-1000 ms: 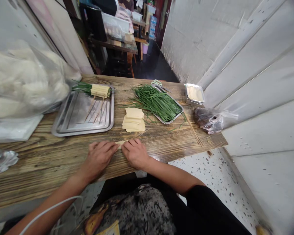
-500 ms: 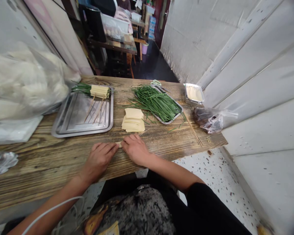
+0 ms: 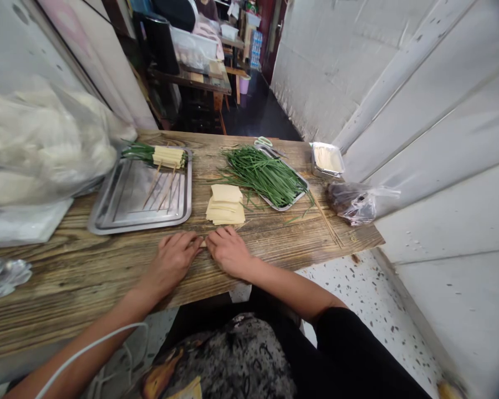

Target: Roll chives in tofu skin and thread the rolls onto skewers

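- Stacked yellow sheets sit just ahead, between a metal tray and heaped green stalks.
- Left hand and right hand, knuckles up, pinch a pale roll between them on the wooden table.

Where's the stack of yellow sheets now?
In the head view, the stack lies on the table, just beyond the right hand, between the large metal tray at left and green stalks at right.

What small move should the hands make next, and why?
Perhaps roll the pale piece a little tighter: the left hand and right hand have their fingertips on it at the wooden table, and pale rolls with green stalks already lie on the metal tray.
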Demonstrator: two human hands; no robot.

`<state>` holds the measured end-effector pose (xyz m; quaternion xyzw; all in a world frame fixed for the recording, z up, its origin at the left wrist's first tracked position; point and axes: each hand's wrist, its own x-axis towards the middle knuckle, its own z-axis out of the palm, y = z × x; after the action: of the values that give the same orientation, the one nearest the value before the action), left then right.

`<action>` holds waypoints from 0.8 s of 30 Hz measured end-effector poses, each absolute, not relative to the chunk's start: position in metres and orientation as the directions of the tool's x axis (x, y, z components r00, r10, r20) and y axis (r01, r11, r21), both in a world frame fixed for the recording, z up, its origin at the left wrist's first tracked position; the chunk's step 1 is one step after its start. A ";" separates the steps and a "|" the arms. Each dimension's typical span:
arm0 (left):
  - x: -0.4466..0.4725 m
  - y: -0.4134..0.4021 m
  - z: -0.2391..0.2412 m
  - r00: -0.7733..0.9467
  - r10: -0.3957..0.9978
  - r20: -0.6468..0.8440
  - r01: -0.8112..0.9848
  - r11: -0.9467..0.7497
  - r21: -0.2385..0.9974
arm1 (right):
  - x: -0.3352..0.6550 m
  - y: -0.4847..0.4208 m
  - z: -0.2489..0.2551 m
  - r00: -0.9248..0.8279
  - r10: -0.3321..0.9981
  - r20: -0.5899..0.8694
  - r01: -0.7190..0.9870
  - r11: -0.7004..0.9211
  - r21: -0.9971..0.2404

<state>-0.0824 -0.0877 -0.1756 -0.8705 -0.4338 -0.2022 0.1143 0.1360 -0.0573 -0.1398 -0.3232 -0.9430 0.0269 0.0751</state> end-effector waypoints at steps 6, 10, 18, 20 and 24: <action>-0.087 -0.083 -0.178 0.570 0.649 0.504 0.731 -0.680 0.050 | 0.136 -0.043 -0.137 -0.755 0.653 0.054 0.629 0.745 -0.221; -0.090 -0.073 -0.177 0.606 0.616 0.504 0.679 -0.730 0.077 | 0.139 -0.037 -0.141 -0.702 0.710 0.055 0.653 0.672 -0.349; -0.089 -0.071 -0.177 0.534 0.699 0.476 0.701 -0.681 0.213 | 0.273 -0.055 -0.132 -0.146 0.950 0.276 0.909 0.239 -0.341; -0.092 -0.070 -0.181 0.514 0.709 0.483 0.698 -0.673 0.245 | 0.316 -0.061 -0.124 0.070 0.961 0.267 0.973 -0.007 -0.229; -0.102 -0.063 -0.191 0.534 0.689 0.490 0.645 -0.707 0.291 | 0.368 -0.070 -0.109 0.302 0.939 0.162 0.953 -0.301 -0.031</action>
<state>-0.1017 -0.0633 -0.1914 -0.8750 -0.3810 -0.2963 -0.0372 0.3682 -0.0696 -0.1090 -0.8047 -0.5879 -0.0567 0.0606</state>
